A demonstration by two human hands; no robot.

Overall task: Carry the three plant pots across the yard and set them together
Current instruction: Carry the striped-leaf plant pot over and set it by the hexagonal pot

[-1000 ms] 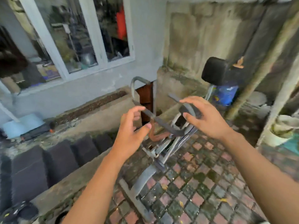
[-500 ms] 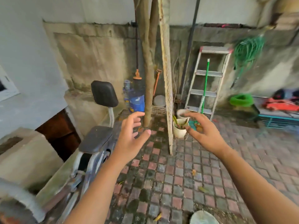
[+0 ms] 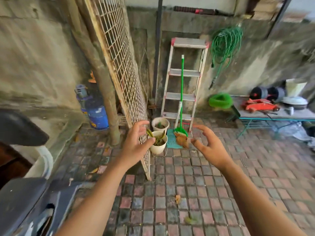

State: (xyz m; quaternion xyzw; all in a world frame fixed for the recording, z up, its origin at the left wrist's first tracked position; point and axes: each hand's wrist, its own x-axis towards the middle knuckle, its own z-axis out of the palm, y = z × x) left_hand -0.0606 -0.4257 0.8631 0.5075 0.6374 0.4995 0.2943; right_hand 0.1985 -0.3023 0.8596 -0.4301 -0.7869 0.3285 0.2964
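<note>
Ahead, two white plant pots (image 3: pixel 157 145) upright, mouths up, hands (image 3: pixel 136 143) empty.

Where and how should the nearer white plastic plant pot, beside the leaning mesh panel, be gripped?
Probably by the round wall just under the rim of the nearer white plastic plant pot, one hand each side, coming from the front. It stands upright, leaves poke up inside, and the rusty wire mesh panel crowds its left.
</note>
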